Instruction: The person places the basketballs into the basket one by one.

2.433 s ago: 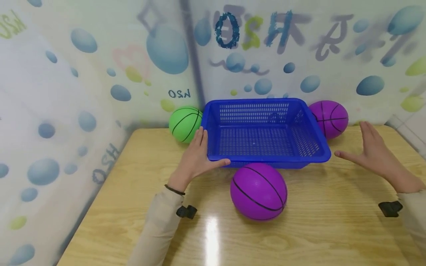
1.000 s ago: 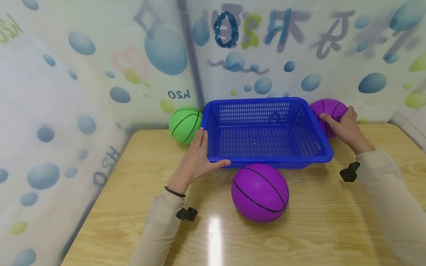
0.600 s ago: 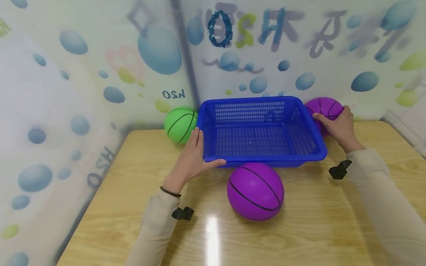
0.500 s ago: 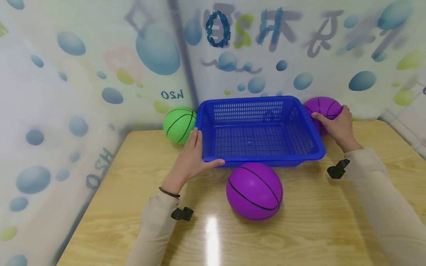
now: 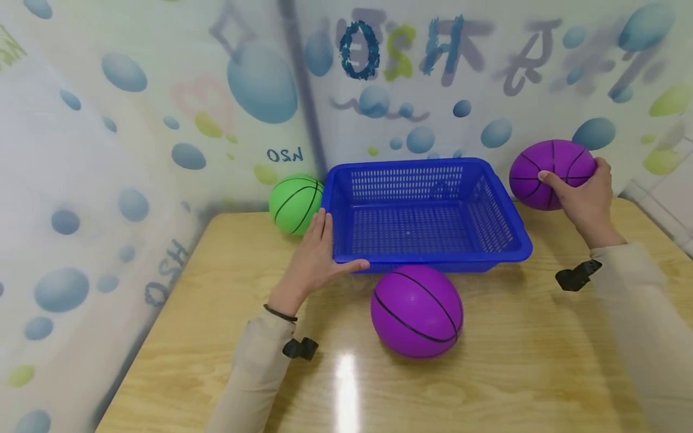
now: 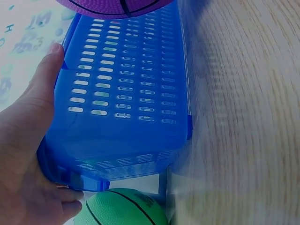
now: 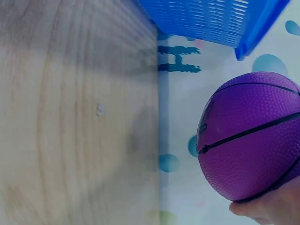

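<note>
A blue perforated plastic basket (image 5: 509,249) (image 6: 122,136) (image 7: 262,28) stands empty at the back of the wooden table (image 5: 227,337). My left hand (image 5: 316,255) (image 6: 28,154) holds its front-left corner, thumb on the front rim. My right hand (image 5: 582,198) grips a purple ball (image 5: 549,171) (image 7: 251,136) lifted off the table, right of the basket. A second purple ball (image 5: 417,311) (image 6: 112,5) lies on the table against the basket's front. A green ball (image 5: 295,202) (image 6: 122,208) sits at the basket's back-left corner.
Sheeting printed with blue bubbles (image 5: 260,78) walls in the table at the back and left. The table's left edge (image 5: 157,325) drops off beside the sheeting. A pale ledge (image 5: 657,204) shows at the far right.
My right hand reached to the far purple ball, gripped it and has now lifted it up and to the right, off the table. The left hand has stayed on the basket.
</note>
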A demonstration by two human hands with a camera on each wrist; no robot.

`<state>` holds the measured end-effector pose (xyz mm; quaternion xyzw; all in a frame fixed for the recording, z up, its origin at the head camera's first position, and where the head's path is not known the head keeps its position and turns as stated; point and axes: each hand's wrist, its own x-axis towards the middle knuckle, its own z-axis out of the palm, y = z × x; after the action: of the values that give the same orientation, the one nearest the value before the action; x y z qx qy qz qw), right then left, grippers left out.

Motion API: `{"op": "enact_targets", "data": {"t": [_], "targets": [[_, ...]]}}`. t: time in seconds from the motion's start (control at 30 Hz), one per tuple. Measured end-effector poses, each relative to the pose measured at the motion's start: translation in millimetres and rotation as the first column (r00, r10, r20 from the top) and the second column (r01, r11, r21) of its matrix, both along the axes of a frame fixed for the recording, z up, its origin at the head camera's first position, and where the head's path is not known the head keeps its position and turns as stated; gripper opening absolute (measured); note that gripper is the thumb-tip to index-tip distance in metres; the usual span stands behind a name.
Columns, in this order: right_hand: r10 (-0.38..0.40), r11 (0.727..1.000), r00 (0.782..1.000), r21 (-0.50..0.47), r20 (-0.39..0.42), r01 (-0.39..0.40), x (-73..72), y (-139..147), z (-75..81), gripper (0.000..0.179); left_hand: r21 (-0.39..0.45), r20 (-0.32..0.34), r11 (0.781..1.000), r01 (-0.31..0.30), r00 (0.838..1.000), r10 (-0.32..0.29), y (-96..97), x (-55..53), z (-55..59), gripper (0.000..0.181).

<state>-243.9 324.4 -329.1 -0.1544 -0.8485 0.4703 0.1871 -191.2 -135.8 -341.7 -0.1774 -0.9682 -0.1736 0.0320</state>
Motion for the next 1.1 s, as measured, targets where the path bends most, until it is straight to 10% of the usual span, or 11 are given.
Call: {"op": "enact_targets", "data": {"t": [0.6, 1.1], "targets": [[0.085, 0.992, 0.964, -0.071, -0.250, -0.105, 20.0, -27, 44.8, 0.076, 0.032, -0.021, 0.999, 0.004, 1.000, -0.003, 3.6, 0.9, -3.6, 0.121], [0.439, 0.890, 0.897, 0.159, -0.050, -0.427, 43.6, -72, 40.6, 0.085, 0.030, -0.026, 0.999, 0.011, 1.000, -0.011, 0.7, 0.1, -3.0, 0.120]]}}
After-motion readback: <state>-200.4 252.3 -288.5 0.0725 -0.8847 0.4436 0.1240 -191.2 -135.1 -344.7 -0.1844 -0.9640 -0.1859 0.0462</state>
